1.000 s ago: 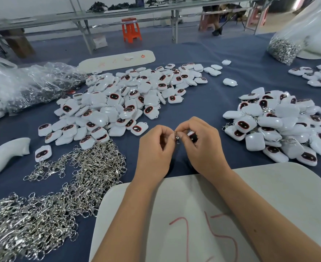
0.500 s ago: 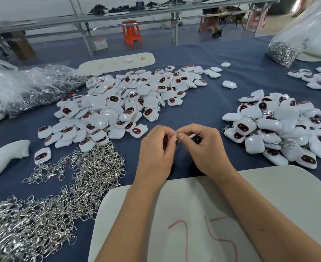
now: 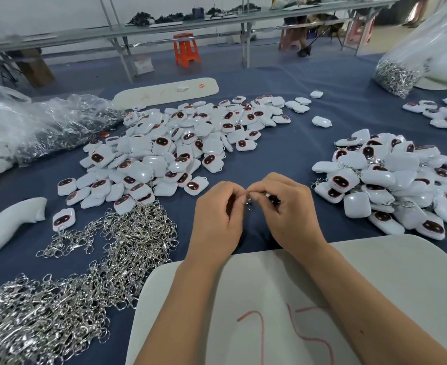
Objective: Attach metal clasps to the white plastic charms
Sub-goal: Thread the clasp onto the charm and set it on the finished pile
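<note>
My left hand [image 3: 218,214] and my right hand [image 3: 290,209] meet fingertip to fingertip over the blue cloth. Between them a small metal clasp [image 3: 248,202] is pinched by my left fingers. My right hand grips a white plastic charm [image 3: 273,198], mostly hidden, with only its dark face showing. A large heap of loose white charms [image 3: 180,148] lies beyond my hands to the left. Another heap of charms [image 3: 391,183], some with clasps on them, lies to the right. Silver clasps [image 3: 85,275] are piled at the near left.
A white board [image 3: 375,285] with red marks lies under my forearms. Clear plastic bags [image 3: 32,127] sit at the far left, a bag of clasps [image 3: 398,72] at the far right. A white curved piece [image 3: 6,222] lies at the left edge, a long white board [image 3: 164,92] at the back.
Both hands have stayed together at the same spot with small finger movements on the clasp and charm. The piles have not moved.
</note>
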`<state>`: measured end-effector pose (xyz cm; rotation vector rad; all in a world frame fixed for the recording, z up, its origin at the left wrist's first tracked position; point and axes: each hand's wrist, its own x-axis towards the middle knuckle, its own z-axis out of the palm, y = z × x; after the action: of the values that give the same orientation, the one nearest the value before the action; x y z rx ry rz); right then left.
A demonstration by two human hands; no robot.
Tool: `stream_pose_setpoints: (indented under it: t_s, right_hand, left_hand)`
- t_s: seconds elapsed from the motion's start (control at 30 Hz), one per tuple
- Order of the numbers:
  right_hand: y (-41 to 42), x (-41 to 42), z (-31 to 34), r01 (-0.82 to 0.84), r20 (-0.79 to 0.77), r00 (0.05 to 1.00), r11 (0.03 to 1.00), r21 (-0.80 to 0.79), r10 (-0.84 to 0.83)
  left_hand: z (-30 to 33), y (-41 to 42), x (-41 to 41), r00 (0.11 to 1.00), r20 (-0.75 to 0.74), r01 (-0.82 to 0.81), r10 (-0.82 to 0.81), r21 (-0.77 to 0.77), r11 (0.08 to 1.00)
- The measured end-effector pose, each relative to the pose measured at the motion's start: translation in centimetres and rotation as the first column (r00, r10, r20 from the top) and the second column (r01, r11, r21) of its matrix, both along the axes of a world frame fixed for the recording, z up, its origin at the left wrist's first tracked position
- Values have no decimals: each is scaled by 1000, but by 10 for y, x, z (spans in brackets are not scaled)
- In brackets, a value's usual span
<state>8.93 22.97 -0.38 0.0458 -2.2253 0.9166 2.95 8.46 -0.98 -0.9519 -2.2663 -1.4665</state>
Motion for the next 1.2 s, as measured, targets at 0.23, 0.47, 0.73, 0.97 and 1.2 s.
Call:
stream_pose_setpoints:
  t_s: [0.23,0.47,0.73,0.97,1.2]
  right_hand:
    - [4,0,6,-133,204,953,913,-386,226]
    - [7,2,6,-172,155,950,868,-467,271]
    - [1,2,5,-81,79,993,989,-122,91]
    - [3,2,2,-38,47,998,994,105,33]
    - [-5,1,-1,75,-47,996,995,58,-72]
  left_hand:
    - [5,2,3,1000,-1,-7,7,47,999]
    - [4,3,4,1000,-28,-1,2,53,999]
    - [3,0,1,998,-65,16,-16,-5,1000]
    - [1,-2,3,999,-46,-5,3,-31,1000]
    - [5,0,6,998,-59,-31,32,2,1000]
